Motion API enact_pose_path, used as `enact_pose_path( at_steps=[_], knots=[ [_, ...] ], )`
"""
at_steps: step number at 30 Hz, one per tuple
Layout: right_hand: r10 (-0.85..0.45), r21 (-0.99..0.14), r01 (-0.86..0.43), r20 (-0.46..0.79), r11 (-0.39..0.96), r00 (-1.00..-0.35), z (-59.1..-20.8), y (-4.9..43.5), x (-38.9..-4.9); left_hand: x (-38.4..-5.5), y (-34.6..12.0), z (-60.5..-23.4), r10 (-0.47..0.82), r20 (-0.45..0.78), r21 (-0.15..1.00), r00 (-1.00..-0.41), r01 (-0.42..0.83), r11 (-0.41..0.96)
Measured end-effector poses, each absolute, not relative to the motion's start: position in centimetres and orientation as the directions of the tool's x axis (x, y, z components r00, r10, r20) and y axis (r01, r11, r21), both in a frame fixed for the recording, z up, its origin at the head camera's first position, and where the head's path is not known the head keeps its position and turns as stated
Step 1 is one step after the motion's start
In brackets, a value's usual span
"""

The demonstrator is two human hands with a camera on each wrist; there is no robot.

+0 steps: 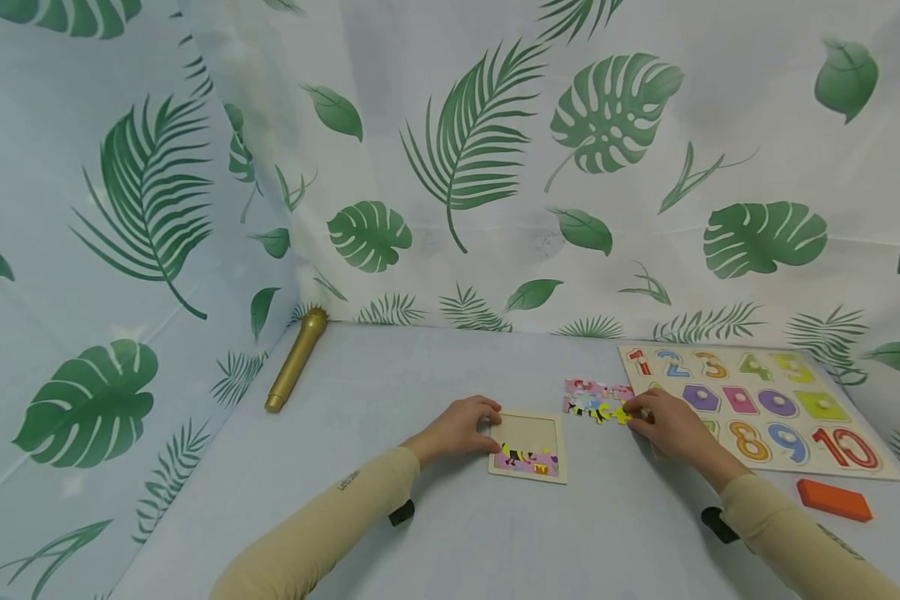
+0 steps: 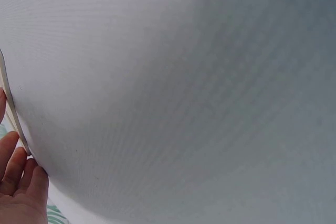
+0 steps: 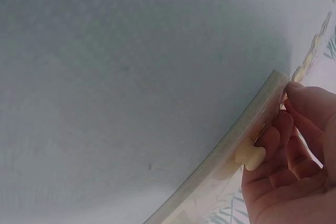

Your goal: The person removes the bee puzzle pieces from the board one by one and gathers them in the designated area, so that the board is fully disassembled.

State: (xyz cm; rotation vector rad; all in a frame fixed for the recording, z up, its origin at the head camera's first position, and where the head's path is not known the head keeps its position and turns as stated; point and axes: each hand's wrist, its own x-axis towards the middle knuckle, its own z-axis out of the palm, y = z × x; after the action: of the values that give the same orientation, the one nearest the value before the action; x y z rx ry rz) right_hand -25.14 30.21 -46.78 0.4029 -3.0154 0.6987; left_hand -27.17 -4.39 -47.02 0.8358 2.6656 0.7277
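Observation:
My left hand (image 1: 461, 427) holds a small square wooden puzzle tray (image 1: 527, 416) by its left side, fingers and thumb at the edge. Pink and yellow bee-picture pieces (image 1: 525, 458) fill the tray's lower part; bare wood shows above. To the right lies a group of loose jigsaw pieces (image 1: 588, 392), pink above and yellow-black below. At that group's right end my right hand (image 1: 667, 421) pinches a yellow jigsaw piece (image 1: 621, 414), partly covered by the fingertips. In the right wrist view, the curled fingers (image 3: 283, 129) are right at a pegged board's corner.
A wooden number board (image 1: 735, 367) with colourful numerals and shapes lies at the right, partly behind my right hand. An orange block (image 1: 834, 500) sits near its front edge. At the back left lies a gold microphone-shaped stick (image 1: 294, 367). Leaf-printed cloth (image 1: 495, 250) walls the table.

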Motion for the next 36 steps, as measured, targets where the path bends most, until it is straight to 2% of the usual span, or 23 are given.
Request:
enact_pose_path(
  at_steps=[16, 27, 36],
  knots=[
    [-0.228, -0.473, -0.24, 0.085, 0.847, -0.97, -45.8, 28.9, -24.9, -27.3, -4.3, -46.9, 0.601, -0.076, 0.528, -0.796, 0.479, 0.702],
    [-0.332, -0.635, -0.276, 0.033, 0.722, -0.943, -44.5, 21.5, -23.1, -27.2, -4.4, -47.1, 0.594, -0.077, 0.541, -0.801, 0.467, 0.7],
    [-0.326, -0.723, -0.163, -0.09, 0.671, -0.941, -45.5, 16.2, -22.0, -27.3, -4.4, -47.1, 0.598, -0.069, 0.54, -0.799, 0.474, 0.695]
  ],
)
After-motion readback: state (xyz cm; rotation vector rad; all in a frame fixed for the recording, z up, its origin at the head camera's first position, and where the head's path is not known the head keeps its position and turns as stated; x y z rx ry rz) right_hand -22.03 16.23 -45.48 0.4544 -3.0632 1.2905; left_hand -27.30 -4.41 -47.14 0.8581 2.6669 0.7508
